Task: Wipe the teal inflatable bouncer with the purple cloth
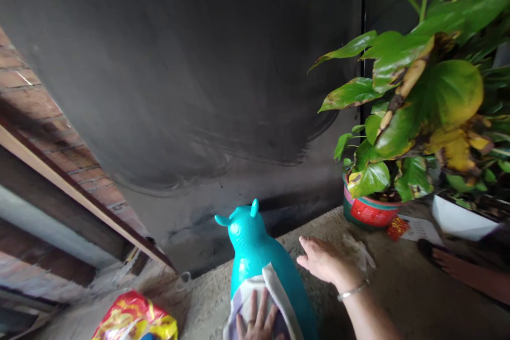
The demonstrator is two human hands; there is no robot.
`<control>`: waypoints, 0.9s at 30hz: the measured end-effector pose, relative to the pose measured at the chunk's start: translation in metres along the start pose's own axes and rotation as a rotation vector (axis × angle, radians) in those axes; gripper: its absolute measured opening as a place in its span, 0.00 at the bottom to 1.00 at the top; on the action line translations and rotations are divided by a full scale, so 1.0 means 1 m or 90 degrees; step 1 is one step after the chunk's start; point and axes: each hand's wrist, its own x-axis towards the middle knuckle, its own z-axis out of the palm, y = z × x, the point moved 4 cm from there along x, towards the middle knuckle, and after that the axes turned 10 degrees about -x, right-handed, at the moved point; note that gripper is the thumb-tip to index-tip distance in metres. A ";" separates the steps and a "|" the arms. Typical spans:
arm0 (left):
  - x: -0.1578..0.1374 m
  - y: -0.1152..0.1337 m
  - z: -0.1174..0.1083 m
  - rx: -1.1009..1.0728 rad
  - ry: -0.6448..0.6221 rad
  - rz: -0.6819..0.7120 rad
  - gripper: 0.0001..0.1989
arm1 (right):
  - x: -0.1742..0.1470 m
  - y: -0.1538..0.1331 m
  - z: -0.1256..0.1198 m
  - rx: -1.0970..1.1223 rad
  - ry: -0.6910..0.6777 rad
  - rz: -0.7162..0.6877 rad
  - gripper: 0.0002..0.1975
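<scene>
A turquoise inflatable animal toy (252,247) with small horns stands on the concrete ledge (402,287) at the bottom centre. A white and purple cloth (243,297) lies over its back. My left hand (257,321) presses flat on that cloth, fingers spread, a ring on one finger. My right hand (324,261), with a silver bracelet at the wrist, rests palm down on the ledge just right of the toy, fingers apart and holding nothing.
A big leafy potted plant (422,101) in a red and green pot (368,211) stands at the right, next to a white planter (458,220). A dark wall (191,74) rises ahead. Brickwork and a wooden beam (67,186) run along the left. A red and yellow bag (133,319) lies bottom left.
</scene>
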 end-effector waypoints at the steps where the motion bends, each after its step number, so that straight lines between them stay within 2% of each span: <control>1: 0.010 0.007 -0.009 -0.002 -0.001 0.025 0.30 | -0.001 -0.001 -0.001 0.000 0.001 0.003 0.25; 3: 0.027 0.021 -0.021 -0.005 0.034 0.071 0.30 | -0.002 -0.002 -0.003 0.001 0.000 0.013 0.25; 6: 0.036 0.030 -0.023 0.013 0.125 0.083 0.29 | -0.003 -0.002 -0.004 0.002 0.002 0.021 0.24; 9: 0.037 0.033 -0.023 0.043 0.123 0.092 0.29 | -0.002 0.002 -0.003 0.002 0.007 0.023 0.24; 11: 0.047 0.036 -0.040 0.051 0.103 0.114 0.26 | -0.001 0.004 -0.001 0.000 0.005 0.024 0.23; 15: 0.085 0.047 -0.102 0.058 0.142 0.109 0.28 | 0.003 0.008 0.003 -0.008 0.006 0.019 0.23; 16: 0.090 0.049 -0.106 0.061 0.135 0.102 0.27 | 0.003 0.008 0.003 -0.008 0.008 0.017 0.23; 18: 0.083 0.050 -0.095 0.061 0.119 0.146 0.26 | 0.004 0.007 0.003 -0.006 0.007 0.016 0.23; 21: 0.053 0.044 -0.042 0.052 0.047 0.188 0.22 | 0.004 0.005 0.004 0.001 0.000 0.017 0.23; 23: 0.043 0.041 -0.016 0.025 0.045 0.210 0.27 | 0.003 0.004 0.004 0.002 -0.009 0.025 0.24; 25: 0.049 0.042 -0.012 -0.004 0.081 0.220 0.30 | 0.003 0.004 0.004 0.000 -0.018 0.035 0.24; 27: 0.060 0.046 -0.022 -0.022 0.118 0.213 0.29 | 0.003 0.006 0.004 -0.005 -0.022 0.043 0.24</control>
